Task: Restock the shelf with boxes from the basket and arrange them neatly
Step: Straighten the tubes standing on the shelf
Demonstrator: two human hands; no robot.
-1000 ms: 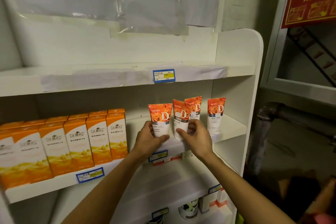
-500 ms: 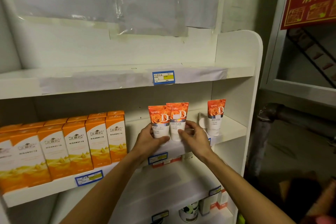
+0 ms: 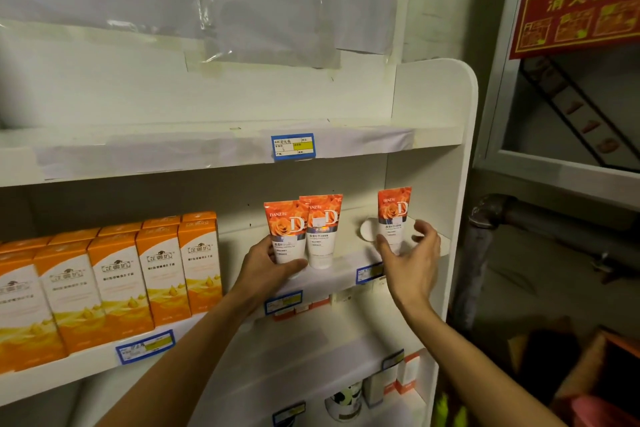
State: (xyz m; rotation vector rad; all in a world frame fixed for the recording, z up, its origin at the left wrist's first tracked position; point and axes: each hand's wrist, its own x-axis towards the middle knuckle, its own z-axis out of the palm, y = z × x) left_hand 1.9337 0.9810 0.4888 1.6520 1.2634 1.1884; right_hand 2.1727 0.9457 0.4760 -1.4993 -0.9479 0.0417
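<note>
White shelf [image 3: 339,274] carries everything. Left hand [image 3: 268,267] grips the leftmost tube [image 3: 285,232], its neighbour [image 3: 322,232] touching. Right hand [image 3: 410,253], fingers [image 3: 424,227] spread loose, cups a third tube [image 3: 393,215] without clasping. Orange boxes [image 3: 138,274] stand left of both hands.

My left hand [image 3: 268,267] and right hand [image 3: 410,258] are bare, both forearms uncovered, no sleeves, rings or watch showing.
</note>
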